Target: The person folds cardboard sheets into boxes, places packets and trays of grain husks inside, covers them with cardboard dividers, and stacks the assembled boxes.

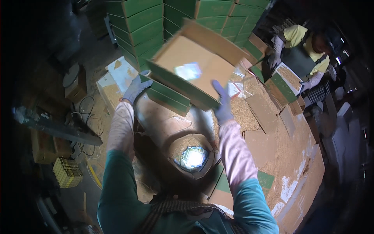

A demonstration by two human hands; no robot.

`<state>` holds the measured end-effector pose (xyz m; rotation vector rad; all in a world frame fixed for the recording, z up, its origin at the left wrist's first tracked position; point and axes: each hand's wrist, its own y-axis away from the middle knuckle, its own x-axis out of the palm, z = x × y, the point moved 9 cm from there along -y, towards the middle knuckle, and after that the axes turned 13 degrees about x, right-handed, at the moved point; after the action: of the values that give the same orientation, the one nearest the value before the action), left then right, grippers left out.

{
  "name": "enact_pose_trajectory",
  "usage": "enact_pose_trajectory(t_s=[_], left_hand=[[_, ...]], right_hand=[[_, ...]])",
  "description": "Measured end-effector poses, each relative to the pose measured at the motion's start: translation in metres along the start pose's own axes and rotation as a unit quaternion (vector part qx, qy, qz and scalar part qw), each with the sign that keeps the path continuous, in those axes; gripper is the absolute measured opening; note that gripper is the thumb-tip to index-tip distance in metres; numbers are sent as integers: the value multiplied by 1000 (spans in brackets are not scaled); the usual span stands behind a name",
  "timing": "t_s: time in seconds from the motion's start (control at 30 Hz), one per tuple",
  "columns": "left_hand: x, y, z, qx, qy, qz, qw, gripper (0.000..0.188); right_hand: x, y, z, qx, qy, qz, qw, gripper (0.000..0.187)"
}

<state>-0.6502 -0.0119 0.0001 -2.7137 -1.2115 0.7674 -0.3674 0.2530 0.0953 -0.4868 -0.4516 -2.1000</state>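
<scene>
The gloved hands are apart: the right hand (223,103) is clamped on the near right corner of an open cardboard carton (198,58), green outside and tan within, tilted above the tabletop (311,163). The left hand (136,87) has its fingers over the left end of a lower green carton (167,93); how firmly, I cannot tell. The open carton looks light and stiff, its thin walls likely to flex, so opposite corners seem the surest hold. Beneath lies a round opening (194,158) glowing brightly, with brown granules (245,113) to its right. Beyond stand stacked green cartons (144,31); at right a co-worker (307,43) holds a filled carton (282,84)
</scene>
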Motion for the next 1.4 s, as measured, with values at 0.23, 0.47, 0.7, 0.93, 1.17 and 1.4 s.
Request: enact_pose_trajectory(t_s=[0.23,0.47,0.7,0.93,1.17,1.4], left_hand=[[-3,32,-23,27,-25,-165,986,61],[342,291,-305,258,42,434,862,80],[474,446,-266,218,-238,455,830,93],[424,419,-277,123,-110,401,901,76],[427,309,-415,118,-43,494,860,49],[559,437,-466,453,-218,574,647,86]], right_hand=[[16,-37,-35,-17,503,-212,838,84],[-354,416,5,141,598,-438,657,117],[-472,635,-50,150,607,-477,618,132],[-402,675,83,-30,589,-440,677,104],[-370,601,193,-21,369,-246,896,77],[-433,558,96,-54,264,-486,831,113]])
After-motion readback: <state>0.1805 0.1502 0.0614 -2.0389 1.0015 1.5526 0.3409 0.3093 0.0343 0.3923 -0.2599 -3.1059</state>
